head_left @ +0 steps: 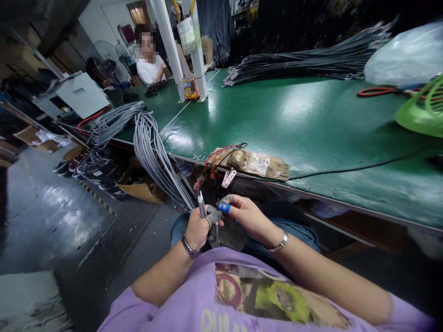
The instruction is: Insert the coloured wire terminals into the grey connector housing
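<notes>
A grey cable (201, 206) is grasped upright in the left hand (196, 229), whose fingers are clenched around it; its stripped end, with thin coloured wires (198, 184) spread out, points toward 12 o'clock. The right hand (246, 215) is seen at 3 o'clock from the left hand, just beside it, and its fingers, covered with tape at the tips, one of them blue (224, 207), are pinched together near the cable; it cannot be told whether something small is held between them. Both hands are kept above the lap, in front of the edge of the green table (311, 120). On this edge, at 12 o'clock from the hands, a flat wooden fixture (263, 164) wrapped in tape is placed, with red and orange wires (216, 154) on its left end and a white clip (228, 177) hanging below it. At 10 o'clock a thick bundle of grey cables (148, 147) is draped over the table edge. Far at 1 o'clock a large bundle of dark cables (311, 62) is laid on the table. Another person (149, 64) is seated at 11 o'clock, well apart.
</notes>
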Tool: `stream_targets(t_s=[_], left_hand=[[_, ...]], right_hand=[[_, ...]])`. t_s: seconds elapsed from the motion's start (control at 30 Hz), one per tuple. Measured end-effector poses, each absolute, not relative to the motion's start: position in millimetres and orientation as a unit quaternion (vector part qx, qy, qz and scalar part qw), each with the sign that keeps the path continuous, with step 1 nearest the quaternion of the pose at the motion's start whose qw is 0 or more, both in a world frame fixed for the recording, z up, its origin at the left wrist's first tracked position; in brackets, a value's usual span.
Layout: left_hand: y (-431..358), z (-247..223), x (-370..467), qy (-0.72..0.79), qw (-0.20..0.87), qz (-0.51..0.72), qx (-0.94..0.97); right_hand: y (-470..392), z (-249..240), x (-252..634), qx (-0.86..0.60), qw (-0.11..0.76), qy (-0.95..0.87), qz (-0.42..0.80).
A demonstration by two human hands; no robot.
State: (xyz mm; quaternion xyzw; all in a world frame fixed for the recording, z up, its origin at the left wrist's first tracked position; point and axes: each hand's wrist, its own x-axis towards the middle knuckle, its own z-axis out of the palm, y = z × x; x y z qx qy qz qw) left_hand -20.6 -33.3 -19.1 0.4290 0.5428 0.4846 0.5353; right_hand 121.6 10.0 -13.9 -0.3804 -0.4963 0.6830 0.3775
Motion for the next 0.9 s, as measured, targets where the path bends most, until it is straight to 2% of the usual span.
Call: stream_targets(t_s=[0.27, 0.5, 0.67, 0.9], left_hand=[[-32, -22, -20, 0.549, 0.541, 0.509, 0.382], [-33, -22, -24, 0.520, 0.597, 0.449, 0.414], [-31, -22, -25, 0.533, 0.559, 0.517, 0.370], [-27, -23, -25, 0.503, 0.556, 0.577, 0.323]], right_hand=[[2, -25, 124, -0.392, 0.409, -0.478, 0.672], [6, -18, 120, -0.363, 0.391, -0.518, 0.669], [8, -23, 123, -0.386, 0.398, -0.544, 0.630], [-2, -31, 128, -0.364, 0.342, -0.533, 0.683]])
